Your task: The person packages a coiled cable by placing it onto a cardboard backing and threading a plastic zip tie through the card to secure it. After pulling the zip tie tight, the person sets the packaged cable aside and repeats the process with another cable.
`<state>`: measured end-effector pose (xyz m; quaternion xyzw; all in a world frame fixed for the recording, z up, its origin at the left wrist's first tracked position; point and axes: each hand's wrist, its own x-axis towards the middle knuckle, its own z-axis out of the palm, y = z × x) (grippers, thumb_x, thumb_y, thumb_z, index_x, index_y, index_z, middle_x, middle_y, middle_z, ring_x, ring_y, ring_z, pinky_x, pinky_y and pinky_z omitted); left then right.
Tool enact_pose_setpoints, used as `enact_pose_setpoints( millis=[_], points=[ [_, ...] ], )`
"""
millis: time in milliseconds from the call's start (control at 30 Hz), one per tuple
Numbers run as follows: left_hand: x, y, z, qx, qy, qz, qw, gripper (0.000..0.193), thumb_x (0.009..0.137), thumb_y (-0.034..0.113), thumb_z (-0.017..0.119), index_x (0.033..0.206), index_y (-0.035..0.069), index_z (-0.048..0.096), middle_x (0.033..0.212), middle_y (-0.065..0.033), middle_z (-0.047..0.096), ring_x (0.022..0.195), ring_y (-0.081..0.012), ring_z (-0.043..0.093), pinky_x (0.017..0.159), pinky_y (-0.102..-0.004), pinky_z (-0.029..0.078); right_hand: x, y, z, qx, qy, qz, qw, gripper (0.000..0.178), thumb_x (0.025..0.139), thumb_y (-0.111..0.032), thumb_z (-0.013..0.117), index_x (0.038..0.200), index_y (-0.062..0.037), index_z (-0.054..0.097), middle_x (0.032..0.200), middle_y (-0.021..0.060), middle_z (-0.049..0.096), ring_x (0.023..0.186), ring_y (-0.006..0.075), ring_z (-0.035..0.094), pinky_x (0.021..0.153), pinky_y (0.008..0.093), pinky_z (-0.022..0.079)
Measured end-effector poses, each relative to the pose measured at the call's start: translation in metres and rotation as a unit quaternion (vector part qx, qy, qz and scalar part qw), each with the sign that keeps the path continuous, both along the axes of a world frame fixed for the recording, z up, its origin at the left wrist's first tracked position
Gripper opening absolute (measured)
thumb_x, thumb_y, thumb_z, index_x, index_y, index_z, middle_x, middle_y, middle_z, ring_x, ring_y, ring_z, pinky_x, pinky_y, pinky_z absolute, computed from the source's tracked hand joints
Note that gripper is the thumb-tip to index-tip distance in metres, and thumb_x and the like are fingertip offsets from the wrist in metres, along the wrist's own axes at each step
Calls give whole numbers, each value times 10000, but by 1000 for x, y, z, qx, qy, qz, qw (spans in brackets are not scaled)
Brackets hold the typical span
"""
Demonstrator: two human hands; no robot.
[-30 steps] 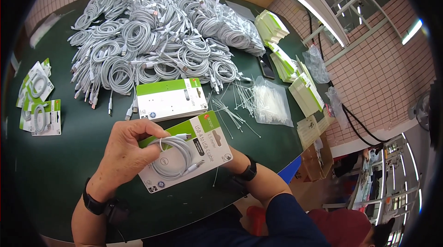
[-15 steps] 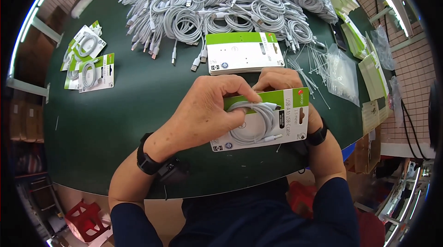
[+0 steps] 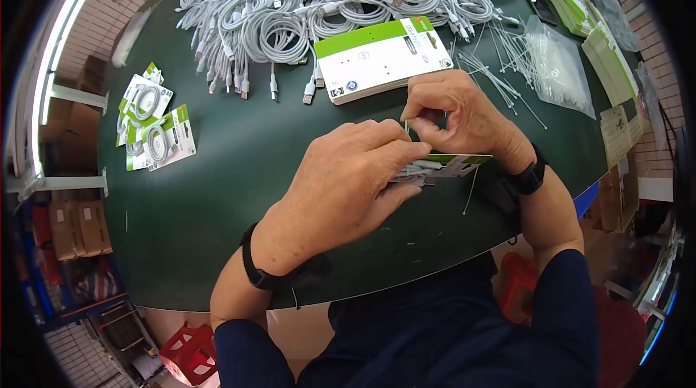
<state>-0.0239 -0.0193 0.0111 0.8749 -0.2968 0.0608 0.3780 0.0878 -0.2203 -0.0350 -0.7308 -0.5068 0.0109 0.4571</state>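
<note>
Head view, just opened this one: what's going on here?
A person's left hand holds a green-and-white card with a pale cable on it, tipped nearly edge-on to the camera. The right hand is curled just beyond the card; whether it grips anything thin is unclear. Past the hands lie a stack of cards without cables on top and a heap of coiled cables. Loose ties and a clear bag of ties lie to the right, carded cables to the left.

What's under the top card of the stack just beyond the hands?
Below the top card, the edges of more cards show along the front. Their printed faces are covered, as is the table directly beneath; the right hand hides part of that front edge.
</note>
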Motion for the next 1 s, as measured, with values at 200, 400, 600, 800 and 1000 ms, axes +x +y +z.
enact_pose_setpoints(
  millis=[200, 400, 600, 800, 1000],
  points=[
    [1, -2, -6, -20, 26, 18, 999, 356, 732, 26, 834, 1073, 38, 732, 892, -101, 649, 752, -277, 651, 650, -352, 523, 0, -1, 0, -40, 9, 4, 999, 90, 697, 28, 631, 734, -28, 570, 651, 73, 527, 566, 235, 547, 532, 329, 428],
    [1, -3, -4, -42, 49, 26, 998, 304, 719, 23, 841, 1000, 31, 725, 834, -98, 609, 710, -269, 630, 622, -363, 503, -2, -1, -3, -75, 50, 12, 996, 105, 677, 22, 634, 716, -22, 547, 650, 81, 512, 571, 251, 544, 532, 343, 419],
    [2, -5, -6, -6, 2, 19, 1000, 335, 701, 7, 831, 1005, 35, 691, 822, -95, 567, 725, -282, 610, 628, -386, 498, 3, -1, -5, -80, -13, 16, 997, 101, 678, 23, 636, 719, -13, 551, 656, 81, 515, 576, 256, 543, 537, 350, 419],
    [3, -6, -14, 17, -81, -1, 997, 415, 698, -22, 797, 1084, 37, 658, 875, -99, 570, 782, -307, 614, 650, -399, 509, 3, -6, -7, -92, 51, 2, 994, 79, 712, 31, 649, 743, -6, 586, 682, 75, 567, 588, 225, 565, 554, 330, 438],
    [4, -7, -18, 8, -87, 31, 996, 447, 696, -61, 770, 1118, 37, 660, 926, -111, 599, 817, -310, 632, 677, -402, 527, 5, -5, 3, -107, 123, -49, 985, 34, 773, 8, 663, 801, 2, 645, 755, 71, 655, 645, 138, 610, 608, 279, 474]
  ],
)
